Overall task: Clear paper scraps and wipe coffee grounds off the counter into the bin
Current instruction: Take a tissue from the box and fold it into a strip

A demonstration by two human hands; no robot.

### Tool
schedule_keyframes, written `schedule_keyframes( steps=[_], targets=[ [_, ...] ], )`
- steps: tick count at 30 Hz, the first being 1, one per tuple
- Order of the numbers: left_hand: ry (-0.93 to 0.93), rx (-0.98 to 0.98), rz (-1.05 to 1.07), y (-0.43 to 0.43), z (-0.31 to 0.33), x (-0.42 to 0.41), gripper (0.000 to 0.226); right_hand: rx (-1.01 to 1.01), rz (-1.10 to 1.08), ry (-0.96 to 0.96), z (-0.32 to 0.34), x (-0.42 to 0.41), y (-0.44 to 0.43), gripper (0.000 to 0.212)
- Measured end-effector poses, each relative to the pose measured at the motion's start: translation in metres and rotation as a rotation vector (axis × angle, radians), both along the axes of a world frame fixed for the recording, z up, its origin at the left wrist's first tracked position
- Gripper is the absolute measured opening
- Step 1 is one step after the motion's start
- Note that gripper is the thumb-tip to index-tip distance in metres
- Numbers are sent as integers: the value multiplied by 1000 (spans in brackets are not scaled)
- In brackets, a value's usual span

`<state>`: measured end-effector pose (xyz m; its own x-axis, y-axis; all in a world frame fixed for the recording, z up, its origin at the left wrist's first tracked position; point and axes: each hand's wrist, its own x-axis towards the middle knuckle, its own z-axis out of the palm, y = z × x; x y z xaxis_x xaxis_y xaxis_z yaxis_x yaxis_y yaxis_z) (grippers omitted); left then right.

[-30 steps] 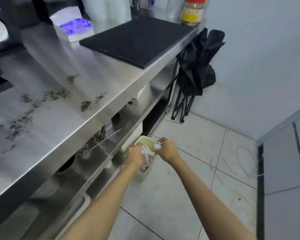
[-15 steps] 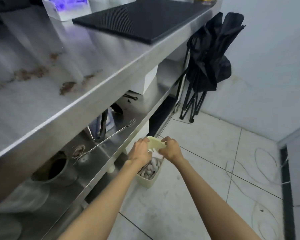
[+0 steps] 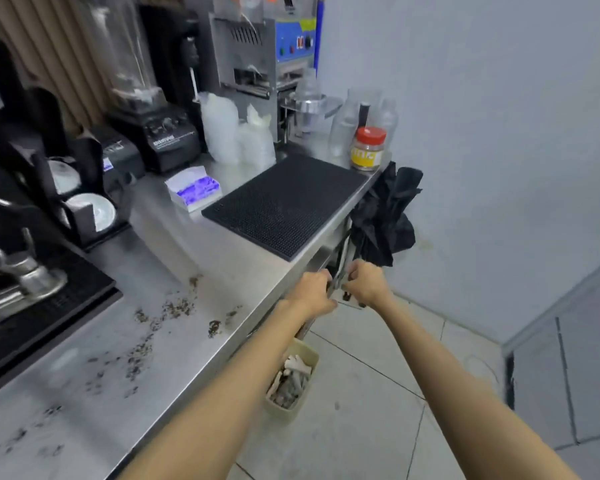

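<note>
From where I watch, the coffee grounds (image 3: 160,317) are still scattered over the near left of the counter (image 3: 222,265), in a trail running from the near edge up toward the middle, so I judge the wiping has not begun. I see no loose paper scraps on the counter top. Right of the counter edge, down on the floor, the bin (image 3: 293,382) stands just beside the counter and holds a heap of pale crumpled scraps, so the paper half of the job looks done.

My left hand (image 3: 312,292) and right hand (image 3: 366,284) are both raised at the counter's edge, close together, fingers curled in. Each seems empty, though blur keeps me from being sure nothing small is pinched between them. Farther along the counter lie a black mat (image 3: 284,206) and a jar with a red lid (image 3: 368,148).

Half a second ago both hands were down at the bin's rim, and the view pointed low at the shelf under the counter. Now the hands have come up clear of the bin and the view has lifted to take in the whole counter top. I would fetch a cloth next.
</note>
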<state>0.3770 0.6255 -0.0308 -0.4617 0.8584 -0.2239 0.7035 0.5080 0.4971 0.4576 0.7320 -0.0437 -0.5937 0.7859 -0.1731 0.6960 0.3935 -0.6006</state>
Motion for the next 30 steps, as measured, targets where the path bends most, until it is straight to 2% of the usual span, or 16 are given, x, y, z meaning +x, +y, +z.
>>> schedule_keyframes(
  steps=[4,10,15,19,30],
  targets=[
    [10,83,109,-11,61,-35,50,53,124,36,62,-33,-7,32],
    [65,121,347,-42,92,-118,51,61,349,103,97,-126,-32,38],
    [57,113,490,-57,94,-198,50,30,473,144,106,-218,-33,38],
    [67,106,588,-52,91,-252,45,47,577,106,110,-287,-23,36],
    [-29,44,744,3,50,-344,51,5,722,44,87,-414,39,34]
  ],
)
